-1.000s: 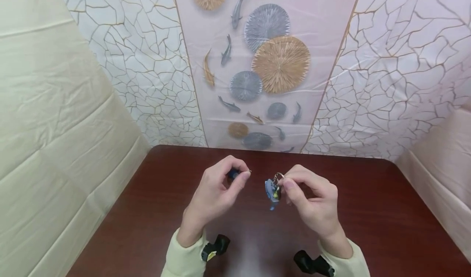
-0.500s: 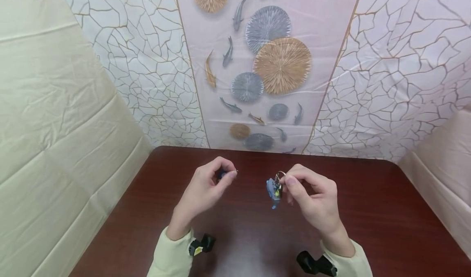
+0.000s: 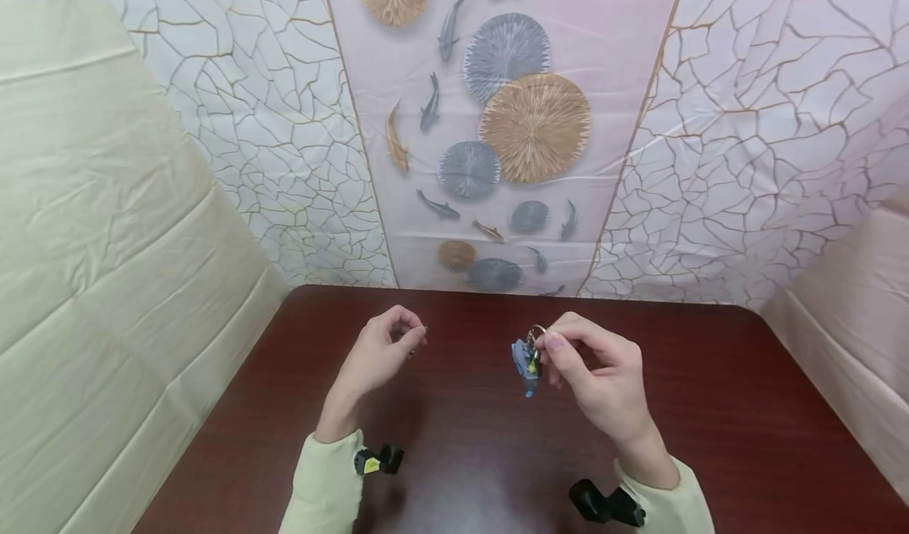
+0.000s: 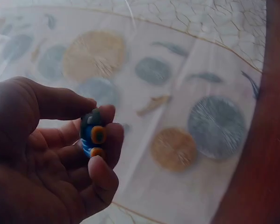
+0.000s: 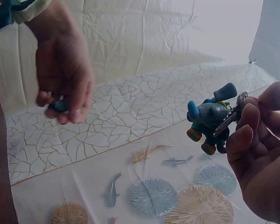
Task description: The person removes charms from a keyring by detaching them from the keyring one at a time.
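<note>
My left hand (image 3: 376, 354) is raised over the table and pinches a small dark blue and grey figurine (image 4: 88, 133) with orange, rounded parts. In the head view the curled fingers hide nearly all of it. To the right, my right hand (image 3: 604, 372) grips the metal ring of a keychain figurine (image 3: 526, 364) between thumb and fingertips, so the figurine hangs beside them. The right wrist view shows this keychain figurine (image 5: 207, 116) with a blue-grey body, a teal tip and orange feet, next to its metal ring (image 5: 241, 99). A wide gap separates the hands.
A dark red-brown table (image 3: 483, 447) lies beneath both hands. Behind it hangs a cloth backdrop (image 3: 454, 226) printed with fish and round leaf shapes, and cream fabric (image 3: 142, 281) walls the left side. Black wrist cameras (image 3: 604, 504) sit at the cuffs.
My left hand has moved left, away from the right hand, carrying the small figurine, which has become hidden in the head view. My right hand stays nearly in place, still holding the keychain figurine.
</note>
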`<state>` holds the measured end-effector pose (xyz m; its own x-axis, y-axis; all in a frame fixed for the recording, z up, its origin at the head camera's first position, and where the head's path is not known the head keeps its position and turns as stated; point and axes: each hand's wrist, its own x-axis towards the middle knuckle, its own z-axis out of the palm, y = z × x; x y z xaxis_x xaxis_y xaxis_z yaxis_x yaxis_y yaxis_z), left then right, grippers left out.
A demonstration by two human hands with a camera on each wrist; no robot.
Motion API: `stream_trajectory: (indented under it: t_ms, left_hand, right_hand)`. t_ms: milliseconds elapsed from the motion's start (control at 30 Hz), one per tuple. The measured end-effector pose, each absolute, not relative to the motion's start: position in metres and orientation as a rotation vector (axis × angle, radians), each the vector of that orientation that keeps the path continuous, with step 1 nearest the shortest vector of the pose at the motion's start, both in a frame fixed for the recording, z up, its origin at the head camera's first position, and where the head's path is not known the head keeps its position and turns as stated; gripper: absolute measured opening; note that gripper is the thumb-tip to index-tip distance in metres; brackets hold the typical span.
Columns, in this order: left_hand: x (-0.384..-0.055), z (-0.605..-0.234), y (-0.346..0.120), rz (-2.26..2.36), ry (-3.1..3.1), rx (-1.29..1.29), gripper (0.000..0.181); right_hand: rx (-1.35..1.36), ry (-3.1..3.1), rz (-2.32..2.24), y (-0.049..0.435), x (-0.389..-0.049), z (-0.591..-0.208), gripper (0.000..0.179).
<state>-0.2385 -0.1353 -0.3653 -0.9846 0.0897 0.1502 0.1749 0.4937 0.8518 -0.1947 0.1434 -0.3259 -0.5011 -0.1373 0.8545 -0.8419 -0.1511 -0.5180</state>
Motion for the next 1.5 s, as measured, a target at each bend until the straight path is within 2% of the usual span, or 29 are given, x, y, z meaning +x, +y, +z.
stream_trajectory:
  t_ms: [333,633,1200,1500]
  left_hand:
    - [-0.26,-0.401,-0.151,-1.65,-2.75,-0.099,0.008]
    - [-0.272,-0.421,-0.162,-1.223,-2.99,-0.08,0.007]
    - [-0.299,-0.449,-0.182,-1.072,-3.116,-0.009,0.009]
    - [-0.298,-0.465,-0.188,-1.02,-3.139,0.086,0.009]
  right_hand:
    - [1.07,-1.613,1.714,0.143,-0.197,-0.327,0.023]
    - [1.041,-1.609,1.71,0.149,-0.198,-0.327,0.021]
    - [1.032,-1.592,1.744,0.154,-0.198,-0.325,0.02]
    - [1.057,-1.608,1.744,0.15,-0.197,-0.323,0.021]
